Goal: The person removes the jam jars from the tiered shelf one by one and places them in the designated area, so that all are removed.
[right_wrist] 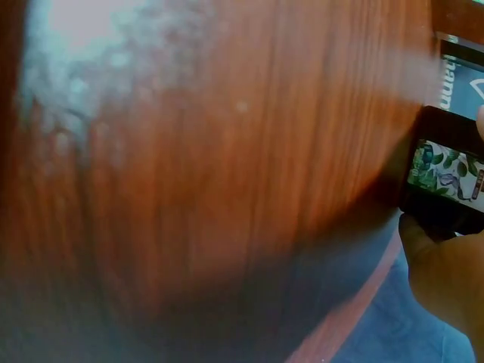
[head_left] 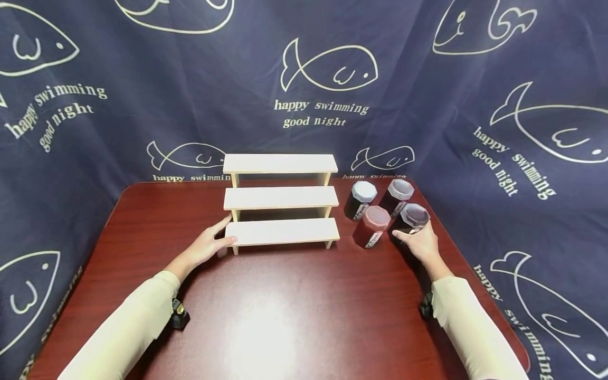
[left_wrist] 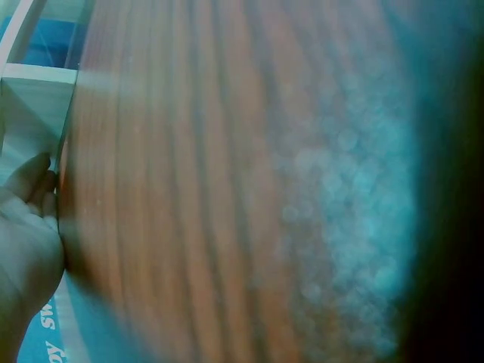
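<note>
A three-step pale wooden display stand (head_left: 282, 198) sits on the reddish-brown table. At the left end of its lowest step, my left hand (head_left: 207, 246) touches the stand, with thumb and fingers extended. My right hand (head_left: 423, 244) holds a dark jar with a greyish-purple faceted lid (head_left: 414, 215), its thumb on the near left side. In the right wrist view the jar (right_wrist: 442, 170) shows a leafy printed label. Beside it stand a red jar (head_left: 372, 227), a dark jar with a pale blue-white lid (head_left: 360, 200) and a dark jar with a grey lid (head_left: 396, 196).
Dark blue curtains (head_left: 328, 142) with fish drawings and lettering hang behind and at both sides of the table (head_left: 285, 285). The table's right edge runs close beside the right hand. Bright glare lies on the near tabletop.
</note>
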{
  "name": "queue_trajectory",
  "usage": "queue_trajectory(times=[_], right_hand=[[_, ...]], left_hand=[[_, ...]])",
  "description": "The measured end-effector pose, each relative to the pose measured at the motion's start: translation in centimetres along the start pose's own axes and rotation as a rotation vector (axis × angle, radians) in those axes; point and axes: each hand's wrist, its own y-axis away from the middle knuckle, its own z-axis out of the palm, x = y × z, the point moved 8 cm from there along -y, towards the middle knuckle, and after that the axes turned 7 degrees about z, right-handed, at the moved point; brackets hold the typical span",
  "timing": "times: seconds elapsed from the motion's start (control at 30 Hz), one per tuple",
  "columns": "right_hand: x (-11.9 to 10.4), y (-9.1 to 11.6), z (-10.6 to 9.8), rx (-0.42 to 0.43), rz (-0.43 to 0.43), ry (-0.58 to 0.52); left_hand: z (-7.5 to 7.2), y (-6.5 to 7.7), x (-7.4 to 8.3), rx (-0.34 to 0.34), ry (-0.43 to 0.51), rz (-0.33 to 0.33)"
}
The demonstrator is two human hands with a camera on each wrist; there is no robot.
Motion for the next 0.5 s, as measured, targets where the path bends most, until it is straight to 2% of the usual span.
queue_trajectory(times=[0.17, 0.3, 0.4, 0.5], right_hand=[[0.2, -0.1, 0.3, -0.018, 0.005, -0.011], [0.3, 0.2, -0.3, -0.035, -0.002, -0.141], [-1.0, 0.2, -2.4, 0.009, -0.062, -0.206], [-4.1, 0.4, -5.3, 0.064, -0.19, -0.14]], left_hand=[[0.1, 0.1, -0.1, -0.003, -0.008, -0.006], [0.4, 0.5, 0.1, -0.026, 0.001, -0.015], [-0.3, 0.9, 0.9, -0.036, -0.053, 0.002], [-1.8, 1.4, 2.1, -0.02, -0.184, 0.052]])
